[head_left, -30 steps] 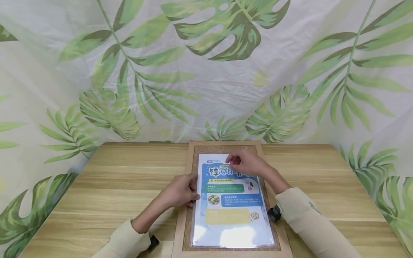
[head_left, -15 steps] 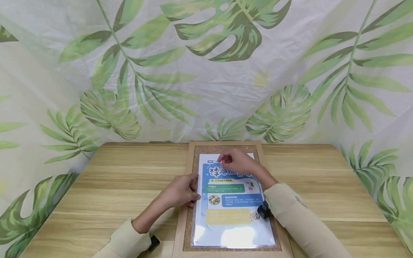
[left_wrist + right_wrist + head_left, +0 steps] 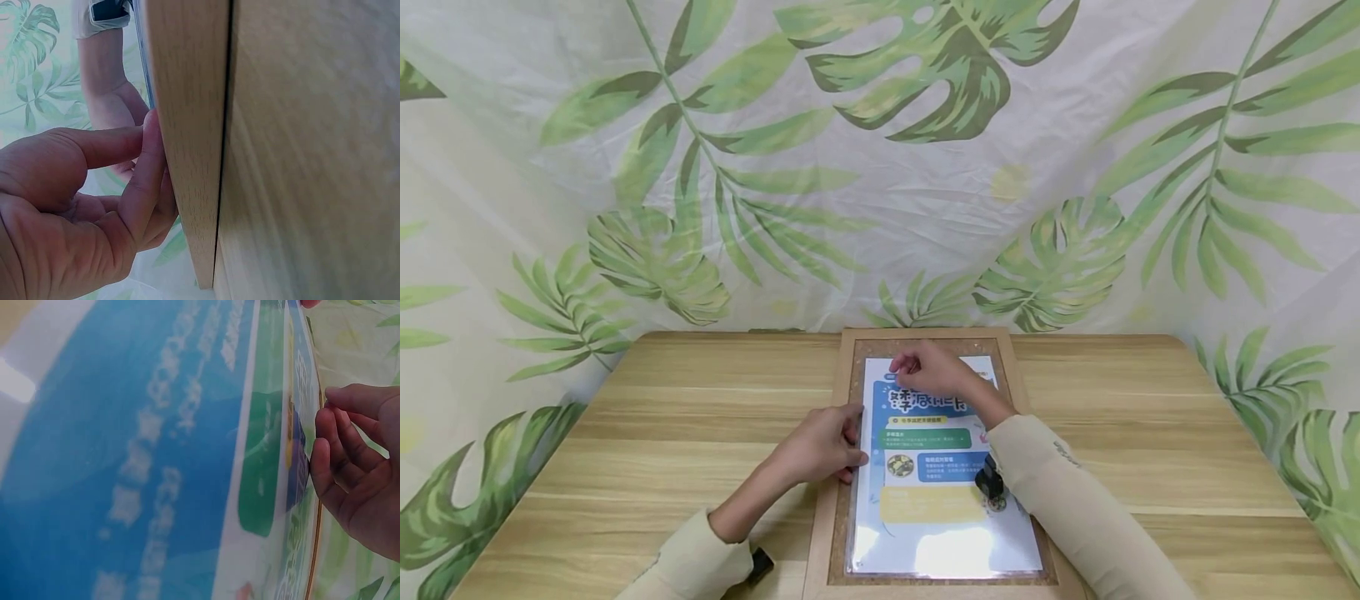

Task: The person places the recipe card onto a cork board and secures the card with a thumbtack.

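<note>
A laminated poster (image 3: pixel 940 467) with blue, green and yellow panels lies on a wood-framed cork board (image 3: pixel 1019 367). At its left edge my left hand (image 3: pixel 822 442) pinches the margin between thumb and bent fingers. In the left wrist view, the left hand (image 3: pixel 94 200) has its fingertips right at the frame's rim (image 3: pixel 187 112). My right hand (image 3: pixel 934 371) is over the poster's top left part, covering some of the heading. Seen from the right wrist, the right hand (image 3: pixel 359 450) brings thumb and index finger together on a tiny thing, mostly hidden, whose kind I cannot tell.
The board lies on a wood-grain table (image 3: pixel 700 400), its far end close to a leaf-patterned curtain (image 3: pixel 880 208). Glare whitens the poster's lower part. Black wrist cameras hang under both sleeves; the right one (image 3: pixel 988 479) overlaps the poster.
My right hand has moved left across the poster's top, from the middle toward the upper left corner, its fingers still pinched. The left hand has stayed at the left edge.
</note>
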Motion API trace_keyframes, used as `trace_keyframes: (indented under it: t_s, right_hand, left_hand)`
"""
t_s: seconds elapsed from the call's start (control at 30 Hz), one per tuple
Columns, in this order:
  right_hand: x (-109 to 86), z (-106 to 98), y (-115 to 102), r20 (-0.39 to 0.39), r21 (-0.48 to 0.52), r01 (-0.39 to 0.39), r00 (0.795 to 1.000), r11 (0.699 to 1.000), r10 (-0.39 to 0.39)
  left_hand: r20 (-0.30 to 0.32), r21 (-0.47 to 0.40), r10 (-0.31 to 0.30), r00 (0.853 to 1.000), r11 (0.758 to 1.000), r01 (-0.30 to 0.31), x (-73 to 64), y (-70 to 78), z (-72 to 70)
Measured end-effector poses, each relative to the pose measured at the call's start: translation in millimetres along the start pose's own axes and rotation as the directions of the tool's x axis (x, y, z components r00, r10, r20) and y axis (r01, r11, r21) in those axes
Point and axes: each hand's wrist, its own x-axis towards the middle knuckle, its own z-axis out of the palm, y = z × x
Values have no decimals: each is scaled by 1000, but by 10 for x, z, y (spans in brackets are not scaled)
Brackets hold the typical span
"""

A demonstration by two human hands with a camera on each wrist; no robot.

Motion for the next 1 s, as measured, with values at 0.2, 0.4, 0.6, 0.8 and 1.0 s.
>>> trace_keyframes:
  t_s: [0.2,0.4,0.6,0.8,1.0]
  right_hand:
    - [88,41,11,-11,-24,0,1000,1000,0]
    - [162,88,-5,-28,-52,-37,999,998,36]
    - [228,125,-27,-45,-78,-43,998,996,39]
    - [287,137,-66,-52,-88,-20,999,996,16]
    - [338,164,-99,-65,-77,6,998,997,-11]
  left_hand:
    - [5,3,1,1000,1000,-1,-10,3,-2]
    - [7,-3,-3,1000,1000,3,-27,2,-5]
    - [11,-8,2,1000,1000,-2,-27,-13,4]
    - [15,1,5,1000,1000,-5,-16,-12,4]
    - [16,9,8,1000,1000,-8,-14,-3,-4]
